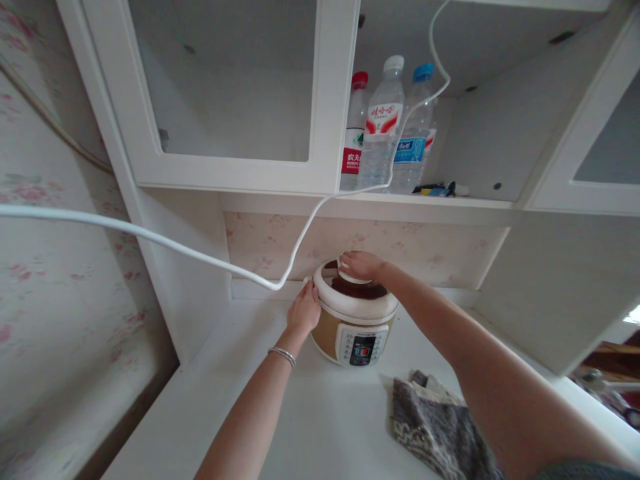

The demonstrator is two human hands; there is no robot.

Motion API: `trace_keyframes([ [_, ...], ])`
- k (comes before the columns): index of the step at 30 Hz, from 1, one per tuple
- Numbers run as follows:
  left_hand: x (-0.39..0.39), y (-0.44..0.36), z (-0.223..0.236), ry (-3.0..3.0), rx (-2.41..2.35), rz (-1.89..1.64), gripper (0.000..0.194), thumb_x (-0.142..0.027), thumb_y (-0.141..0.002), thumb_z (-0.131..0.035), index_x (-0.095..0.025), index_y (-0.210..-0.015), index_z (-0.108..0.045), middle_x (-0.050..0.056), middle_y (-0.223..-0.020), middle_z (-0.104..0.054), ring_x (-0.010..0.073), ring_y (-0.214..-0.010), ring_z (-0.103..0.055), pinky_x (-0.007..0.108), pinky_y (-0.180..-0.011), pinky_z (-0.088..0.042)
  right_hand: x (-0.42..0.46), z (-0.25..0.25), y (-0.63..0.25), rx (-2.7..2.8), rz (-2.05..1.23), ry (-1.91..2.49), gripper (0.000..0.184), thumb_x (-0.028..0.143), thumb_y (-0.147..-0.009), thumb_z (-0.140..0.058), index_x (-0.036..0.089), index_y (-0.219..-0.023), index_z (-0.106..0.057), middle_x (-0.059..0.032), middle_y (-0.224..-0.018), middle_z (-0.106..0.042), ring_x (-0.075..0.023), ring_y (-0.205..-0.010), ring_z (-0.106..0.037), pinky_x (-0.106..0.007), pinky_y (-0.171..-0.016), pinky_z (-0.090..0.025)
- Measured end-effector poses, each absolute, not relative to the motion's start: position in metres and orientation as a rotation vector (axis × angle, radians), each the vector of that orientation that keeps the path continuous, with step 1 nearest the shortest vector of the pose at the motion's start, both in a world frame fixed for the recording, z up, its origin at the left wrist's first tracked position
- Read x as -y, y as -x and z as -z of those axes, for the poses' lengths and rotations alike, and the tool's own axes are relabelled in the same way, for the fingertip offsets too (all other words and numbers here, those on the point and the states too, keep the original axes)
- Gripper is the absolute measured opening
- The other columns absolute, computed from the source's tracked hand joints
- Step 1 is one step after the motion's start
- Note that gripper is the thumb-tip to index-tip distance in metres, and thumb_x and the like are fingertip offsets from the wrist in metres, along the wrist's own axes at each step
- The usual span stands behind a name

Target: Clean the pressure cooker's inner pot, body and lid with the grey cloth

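An electric pressure cooker (327, 337) with a gold body, a white and brown lid (345, 303) and a front control panel stands upright on the white counter, against the back wall. My right hand (363, 265) is closed over the handle on top of the lid, its fingertips curled round the far side. At the cooker's left edge, my left hand (304, 310) grips the side handle, which the fingers mostly hide. The lid sits on the body. A grey patterned cloth (435, 423) lies crumpled on the counter, partly under my right forearm.
A white cable (200, 253) hangs across the view, in front of the cabinet. Overhead, an open shelf (480, 200) holds several plastic bottles (383, 133) and small items. A glass-paned cabinet door (225, 170) is at upper left. White side panels bound the counter (320, 427).
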State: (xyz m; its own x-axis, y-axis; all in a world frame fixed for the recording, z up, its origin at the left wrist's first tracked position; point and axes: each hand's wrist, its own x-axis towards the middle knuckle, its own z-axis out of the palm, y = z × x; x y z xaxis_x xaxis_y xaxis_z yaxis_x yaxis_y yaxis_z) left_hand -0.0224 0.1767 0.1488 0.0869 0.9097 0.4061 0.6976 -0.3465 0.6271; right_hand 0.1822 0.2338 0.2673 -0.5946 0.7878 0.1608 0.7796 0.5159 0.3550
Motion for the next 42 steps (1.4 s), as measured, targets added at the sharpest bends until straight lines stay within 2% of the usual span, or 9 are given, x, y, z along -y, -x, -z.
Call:
trace_keyframes([
  [8,-0.174,0.025,-0.148,-2.120,-1.629,-0.995,0.056,-0.046,-0.096,-0.015,-0.020,-0.142,-0.033,0.011,-0.147,-0.037,0.0237,-0.133,-0.038,0.038,-0.106,-0.032,-0.196,-0.270,-0.183,-2.796,-0.695,-1.592,0.050,0.050,-0.096,-0.030,0.020,-0.134,-0.042,-0.0120,-0.134,-0.048,-0.0235,-0.117,-0.047,-0.036,-0.095,-0.035],
  [11,-0.176,0.027,-0.147,-2.199,-1.615,-0.969,0.056,-0.044,-0.096,-0.017,-0.017,-0.142,-0.033,0.013,-0.146,-0.037,0.0228,-0.133,-0.036,0.037,-0.107,-0.031,-0.169,-0.269,-0.191,-2.873,-0.771,-1.561,0.044,0.041,-0.098,-0.028,0.021,-0.135,-0.042,-0.0106,-0.138,-0.045,-0.0229,-0.119,-0.045,-0.037,-0.099,-0.031],
  [16,-0.171,0.029,-0.151,-2.273,-1.626,-0.929,0.053,-0.039,-0.097,-0.019,-0.015,-0.140,-0.037,0.012,-0.145,-0.039,0.0222,-0.134,-0.036,0.037,-0.109,-0.030,-0.115,-0.254,-0.224,-2.917,-0.783,-1.458,0.037,0.028,-0.098,-0.028,0.019,-0.125,-0.052,-0.0103,-0.127,-0.054,-0.0237,-0.115,-0.048,-0.038,-0.098,-0.031],
  [20,-0.132,0.021,-0.147,-2.324,-1.625,-0.965,0.051,-0.037,-0.097,-0.021,-0.017,-0.140,-0.038,0.012,-0.140,-0.046,0.0239,-0.124,-0.049,0.038,-0.104,-0.036,-0.061,-0.217,-0.268,-2.889,-0.609,-1.593,0.037,0.020,-0.095,-0.030,0.019,-0.122,-0.054,-0.0104,-0.113,-0.062,-0.0217,-0.103,-0.056,-0.037,-0.095,-0.036],
  [23,-0.081,-0.001,-0.136,-2.540,-1.384,-1.015,0.050,-0.033,-0.096,-0.026,-0.017,-0.141,-0.038,0.011,-0.139,-0.048,0.0239,-0.125,-0.047,0.040,-0.108,-0.032,-0.023,-0.168,-0.304,-2.787,-0.357,-1.864,0.036,0.025,-0.096,-0.029,0.022,-0.118,-0.057,-0.0079,-0.106,-0.065,-0.0207,-0.099,-0.059,-0.037,-0.093,-0.039],
  [27,-0.018,-0.054,-0.113,-2.730,-0.717,-0.794,0.047,-0.024,-0.094,-0.029,-0.023,-0.140,-0.040,0.005,-0.132,-0.055,0.0167,-0.119,-0.053,0.036,-0.110,-0.031,0.010,-0.092,-0.348,-2.573,-0.006,-2.078,0.033,0.031,-0.093,-0.036,0.025,-0.116,-0.059,-0.0072,-0.113,-0.063,-0.0218,-0.103,-0.058,-0.036,-0.091,-0.042],
  [31,0.018,-0.107,-0.077,-2.789,-0.246,-0.527,0.044,-0.027,-0.089,-0.042,-0.018,-0.132,-0.050,0.006,-0.133,-0.054,0.0180,-0.125,-0.047,0.032,-0.107,-0.033,0.024,-0.042,-0.376,-2.313,0.144,-2.373,0.037,0.035,-0.092,-0.036,0.023,-0.116,-0.061,-0.0101,-0.124,-0.058,-0.0238,-0.113,-0.055,-0.037,-0.096,-0.040],
  [39,0.022,-0.152,-0.026,-2.848,-0.346,-0.496,0.052,-0.037,-0.088,-0.041,-0.016,-0.136,-0.042,0.010,-0.138,-0.048,0.0216,-0.131,-0.038,0.043,-0.113,-0.021,0.038,-0.010,-0.370,-2.251,0.125,-2.476,0.040,0.042,-0.091,-0.034,0.037,-0.123,-0.058,-0.0007,-0.132,-0.054,-0.0259,-0.121,-0.050,-0.045,-0.103,-0.035],
  [42,0.014,-0.151,-0.024,-2.877,-0.428,-0.533,0.051,-0.045,-0.089,-0.040,-0.018,-0.133,-0.044,0.009,-0.137,-0.050,0.0226,-0.129,-0.039,0.047,-0.112,-0.021,0.037,-0.016,-0.357,-2.281,0.235,-2.532,0.041,0.044,-0.091,-0.033,0.035,-0.119,-0.061,-0.0005,-0.130,-0.057,-0.0256,-0.121,-0.050,-0.043,-0.104,-0.035],
])
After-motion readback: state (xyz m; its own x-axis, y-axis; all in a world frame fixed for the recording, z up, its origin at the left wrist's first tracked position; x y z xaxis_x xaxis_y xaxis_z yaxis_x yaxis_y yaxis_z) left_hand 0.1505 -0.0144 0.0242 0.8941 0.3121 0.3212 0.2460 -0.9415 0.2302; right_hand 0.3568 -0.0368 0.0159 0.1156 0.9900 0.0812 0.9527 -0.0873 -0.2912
